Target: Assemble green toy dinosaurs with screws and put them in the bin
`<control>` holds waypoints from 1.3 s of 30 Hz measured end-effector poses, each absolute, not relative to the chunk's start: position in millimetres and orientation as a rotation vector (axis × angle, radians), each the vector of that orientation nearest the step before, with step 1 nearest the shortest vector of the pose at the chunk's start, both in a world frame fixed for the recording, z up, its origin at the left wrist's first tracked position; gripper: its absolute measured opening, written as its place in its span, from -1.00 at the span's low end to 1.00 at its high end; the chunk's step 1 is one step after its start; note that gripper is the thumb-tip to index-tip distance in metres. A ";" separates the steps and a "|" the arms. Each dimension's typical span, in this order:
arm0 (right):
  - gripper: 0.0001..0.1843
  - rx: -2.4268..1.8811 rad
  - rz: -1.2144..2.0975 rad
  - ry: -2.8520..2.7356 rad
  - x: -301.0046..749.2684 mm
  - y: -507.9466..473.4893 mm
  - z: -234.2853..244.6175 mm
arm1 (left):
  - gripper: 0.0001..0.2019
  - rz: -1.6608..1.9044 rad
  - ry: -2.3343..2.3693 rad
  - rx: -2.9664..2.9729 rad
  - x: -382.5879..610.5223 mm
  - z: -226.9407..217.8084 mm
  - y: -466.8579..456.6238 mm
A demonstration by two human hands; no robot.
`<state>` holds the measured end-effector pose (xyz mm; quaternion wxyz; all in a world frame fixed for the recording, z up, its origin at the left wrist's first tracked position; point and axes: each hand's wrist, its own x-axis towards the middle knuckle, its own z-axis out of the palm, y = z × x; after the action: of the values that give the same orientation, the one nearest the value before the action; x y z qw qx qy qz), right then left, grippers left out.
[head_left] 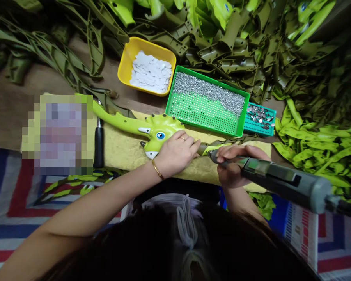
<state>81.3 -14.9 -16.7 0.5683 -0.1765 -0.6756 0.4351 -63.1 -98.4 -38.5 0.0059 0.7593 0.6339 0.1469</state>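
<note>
1. The bright-green plastic dinosaur-headed toy [160,128] lies on the yellow cloth pad [125,158], its long neck-like piece stretching left.
2. Left hand [178,152]: its grip is closed over the toy beside the painted eye, covering part of it.
3. Right hand [232,166]: its grip is wrapped around the grey cylindrical power screwdriver [280,175], whose tip points at the part just beyond the left fingers; whether it touches I cannot tell.
4. Crowding the pad's far edge: the green perforated plastic basket [204,125] of silver screws [199,88], between the yellow plastic tub [124,70] of flat white pieces [150,74] and the small teal tray [259,128].
5. Left: the black-handled tool [98,144], beside a pixelated patch.
6. Olive plastic parts [222,54] heap behind; loose lime-green parts [316,152] heap right.
</note>
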 end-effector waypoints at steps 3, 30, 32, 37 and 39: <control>-0.58 -0.451 0.990 -1.536 69.5 3.8 -1.9 | -0.67 0.477 1.975 2.359 -64.3 -36.4 -99.2; -0.60 -0.470 0.959 -1.413 55.9 30.0 14.1 | -0.67 0.538 1.955 2.304 -62.2 -36.7 -96.4; -0.60 -0.494 1.006 -1.459 59.5 21.2 12.2 | -0.67 0.529 1.962 2.331 -62.2 -37.2 -96.4; -0.60 -0.454 1.110 -1.489 60.4 14.1 -9.9 | -0.67 0.515 1.966 2.344 -61.6 -37.3 -96.4; -0.59 -0.427 1.135 -1.503 62.2 12.8 -18.9 | -0.68 0.520 1.957 2.341 -61.5 -37.7 -96.7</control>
<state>62.2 12.8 -18.9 0.5688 -0.1817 -0.6401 0.4835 -61.5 -96.7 -37.7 0.0233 0.7562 0.6320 0.1679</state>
